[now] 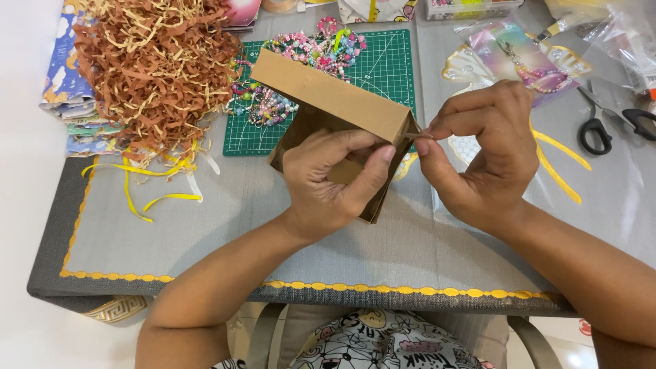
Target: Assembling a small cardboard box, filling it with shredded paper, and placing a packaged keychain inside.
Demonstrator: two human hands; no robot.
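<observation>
Resting over the middle of the grey cloth-covered table [225, 232], a flat brown kraft-paper box [328, 102] is being held tilted, one long side raised toward the green cutting mat [389, 68] behind it. The box is being steadied by the left hand [335, 181], whose fingers are curled closed around its lower wall with the thumb pressed along the edge, apparently so that the thin card is kept from twisting. At the box's right corner a small tab or flap is being pinched by the right hand [482, 154], thumb and forefinger closed tight on it and the other fingers folded in; what exactly is being gripped there is too small to tell.

Supplies are being kept within reach but off the working patch: a heap of brown and cream shredded paper filler [154, 65] at the far left, loose yellow ribbon strips [147, 198] beside it, colourful beaded bracelets [301, 51] on the mat, and black-handled scissors [601, 130] well apart at the right edge.
</observation>
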